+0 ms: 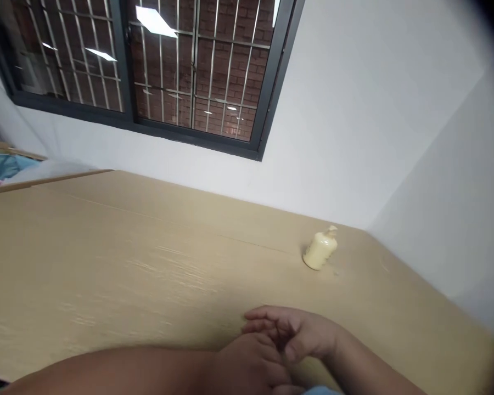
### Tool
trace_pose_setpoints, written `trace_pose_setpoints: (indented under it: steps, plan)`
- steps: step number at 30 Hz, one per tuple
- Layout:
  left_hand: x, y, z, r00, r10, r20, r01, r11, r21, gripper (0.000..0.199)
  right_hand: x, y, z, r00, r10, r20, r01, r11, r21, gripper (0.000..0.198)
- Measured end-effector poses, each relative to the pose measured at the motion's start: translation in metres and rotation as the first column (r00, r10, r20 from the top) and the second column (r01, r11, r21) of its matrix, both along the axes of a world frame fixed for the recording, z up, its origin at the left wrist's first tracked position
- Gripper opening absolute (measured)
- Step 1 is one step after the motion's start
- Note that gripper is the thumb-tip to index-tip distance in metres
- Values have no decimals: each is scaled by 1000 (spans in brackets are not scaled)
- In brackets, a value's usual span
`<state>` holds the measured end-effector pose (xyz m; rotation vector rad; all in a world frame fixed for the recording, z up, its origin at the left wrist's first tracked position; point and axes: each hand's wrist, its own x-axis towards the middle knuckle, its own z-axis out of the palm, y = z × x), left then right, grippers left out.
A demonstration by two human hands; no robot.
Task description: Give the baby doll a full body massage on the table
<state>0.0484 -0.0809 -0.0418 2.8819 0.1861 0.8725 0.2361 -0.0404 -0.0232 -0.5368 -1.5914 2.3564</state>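
My left hand (253,362) reaches in from the lower left, back of the hand up, with its fingers curled and closed. What lies under those fingers, if anything, is hidden. My right hand (302,332) comes from the lower right and overlaps the left hand in view. Its fingers are loosely bent and the thumb stands apart, with nothing visible between them. Whether the two hands touch is hard to tell. Beyond them, a pale yellow pump bottle (320,251) stands upright on the wooden tabletop (148,263), apart from both hands.
Behind the tabletop rises a white wall (333,120), with a dark-framed window (132,109) and metal bars beyond the glass. At the far left lie blue and pink items (8,164) beyond a raised wooden edge (66,178). Some light blue material (321,390) shows at the bottom edge.
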Motion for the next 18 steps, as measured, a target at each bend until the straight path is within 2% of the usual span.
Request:
trace_pose_setpoints:
  steps: [2,4,6,8,13,18]
  plan:
    - [-3,-5,4,999,-9,36,8,999,48,22,-2,2,-1,1000,-9,23,9,1000,3,88]
    - [-12,-14,19,998,26,65,-24,999,-35,24,-4,4,-2,999,-16,52,15,1000,10,84]
    - [-20,-20,36,999,-8,52,16,987,-159,27,-4,7,-2,997,-24,70,22,1000,18,83]
    - [-23,-19,46,999,-51,16,53,972,-229,30,-3,8,-2,997,-29,72,27,999,23,80]
    - [-19,-11,45,996,-71,-49,50,934,-353,35,-2,8,-4,993,-54,102,49,997,53,74]
    - [-18,-3,46,992,-85,-88,32,875,-483,44,-4,7,-5,988,-102,116,102,995,5,64]
